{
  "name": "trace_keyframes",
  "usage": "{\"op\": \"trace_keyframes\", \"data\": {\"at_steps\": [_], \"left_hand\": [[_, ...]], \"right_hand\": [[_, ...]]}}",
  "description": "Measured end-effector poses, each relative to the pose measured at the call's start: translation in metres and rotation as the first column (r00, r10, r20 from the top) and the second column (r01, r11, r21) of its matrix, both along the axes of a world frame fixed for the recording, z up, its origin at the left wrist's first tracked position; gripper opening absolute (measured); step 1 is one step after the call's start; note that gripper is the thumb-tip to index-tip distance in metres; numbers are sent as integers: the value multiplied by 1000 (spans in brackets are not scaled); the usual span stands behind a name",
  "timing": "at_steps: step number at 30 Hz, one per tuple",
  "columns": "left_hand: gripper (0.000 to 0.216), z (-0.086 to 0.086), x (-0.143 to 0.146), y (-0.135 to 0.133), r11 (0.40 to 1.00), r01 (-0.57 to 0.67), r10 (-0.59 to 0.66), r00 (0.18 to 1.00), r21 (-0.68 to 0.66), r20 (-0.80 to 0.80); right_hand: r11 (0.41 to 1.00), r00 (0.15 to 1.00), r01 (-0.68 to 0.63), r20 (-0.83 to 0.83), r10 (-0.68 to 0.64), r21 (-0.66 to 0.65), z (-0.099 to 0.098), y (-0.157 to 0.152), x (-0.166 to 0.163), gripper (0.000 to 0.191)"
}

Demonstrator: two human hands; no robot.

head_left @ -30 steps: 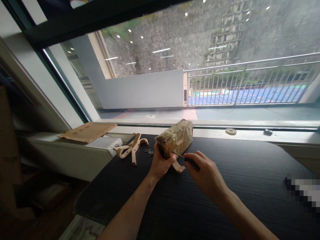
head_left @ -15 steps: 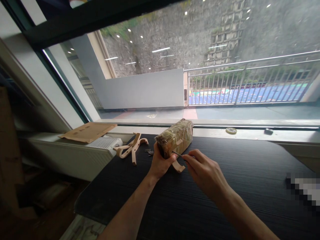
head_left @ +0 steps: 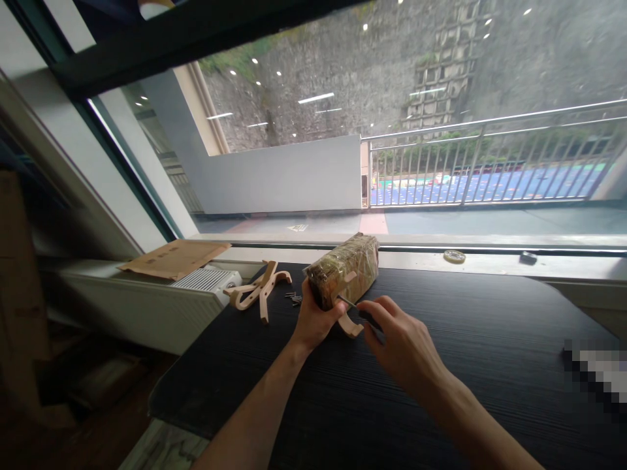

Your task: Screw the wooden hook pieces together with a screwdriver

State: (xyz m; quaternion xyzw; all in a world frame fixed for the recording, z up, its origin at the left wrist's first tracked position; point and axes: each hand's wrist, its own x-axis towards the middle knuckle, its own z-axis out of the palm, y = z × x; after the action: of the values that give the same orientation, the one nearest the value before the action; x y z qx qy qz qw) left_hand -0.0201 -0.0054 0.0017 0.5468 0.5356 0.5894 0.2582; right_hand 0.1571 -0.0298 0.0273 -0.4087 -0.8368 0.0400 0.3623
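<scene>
**Hands at a film-wrapped bundle, black table by the window**

Left hand (head_left: pixel 313 323): closed around the near end of a brick-shaped bundle wrapped in clear film (head_left: pixel 349 266). The grip looks meant to brace the bundle against the push of the tool.

Right hand (head_left: pixel 404 343): fingers pinched narrow on the black handle of a slim screwdriver (head_left: pixel 360 312). Its thin metal shaft angles up and left to meet the bundle's near end.

Bundle: lies lengthwise on the dark wood-grain table (head_left: pixel 490 339), with its far end towards the window sill. A pale curved wooden piece (head_left: pixel 350 326) sits under the near end, touching it, between the two hands.

Containers: the film wrap is the only enclosure. Its contents show brownish-yellow through it; what they are cannot be told.

Nearby items:
- Loose pale curved wooden parts (head_left: pixel 257 290), left of the bundle.
- A small heap of dark screws (head_left: pixel 292 297), between those parts and the left hand, likely kept within reach.
- A flat brown cardboard sheet (head_left: pixel 174 258), resting on a white radiator (head_left: pixel 206 279), far left.
- A roll of tape (head_left: pixel 454 256), on the sill, far right, well apart from the hands.
</scene>
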Motion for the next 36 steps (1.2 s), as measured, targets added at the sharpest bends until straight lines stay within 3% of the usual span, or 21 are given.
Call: {"op": "trace_keyframes", "data": {"at_steps": [3, 6, 9, 13, 17, 20, 24, 28, 36], "left_hand": [[69, -2, -1, 1, 1000, -14, 14, 1000, -5, -16], [69, -2, -2, 2, 1000, -6, 6, 1000, 2, -9], [69, -1, -1, 2, 1000, 8, -8, 1000, 16, 7], [69, 1, 0, 1, 1000, 2, -2, 1000, 23, 13], [65, 2, 0, 0, 1000, -24, 24, 1000, 8, 4], [62, 2, -2, 0, 1000, -30, 31, 999, -8, 19], [60, 2, -2, 2, 999, -39, 39, 999, -13, 26], [62, 1, -4, 3, 999, -42, 42, 999, -10, 26], [66, 1, -4, 3, 1000, -13, 14, 999, -15, 41]], "right_hand": [[992, 995, -21, 99, 9, 125, 2, -1, 2, 27], [987, 996, -29, 85, 16, 160, 1, 1, 2, 25], [996, 1000, -25, -14, 26, 91, -4, 3, 1, 24], [995, 983, -32, -182, 14, -96, -9, 5, -3, 24], [983, 991, 6, -130, -30, -184, -8, 2, -3, 29], [989, 996, -2, -85, -10, -145, -2, 1, 1, 35], [999, 987, -38, -157, 36, -13, 5, 4, 9, 24], [995, 990, -59, -127, 69, 76, 8, 2, 12, 22], [1000, 992, -23, -124, 21, -19, 9, -1, 8, 23]]}}
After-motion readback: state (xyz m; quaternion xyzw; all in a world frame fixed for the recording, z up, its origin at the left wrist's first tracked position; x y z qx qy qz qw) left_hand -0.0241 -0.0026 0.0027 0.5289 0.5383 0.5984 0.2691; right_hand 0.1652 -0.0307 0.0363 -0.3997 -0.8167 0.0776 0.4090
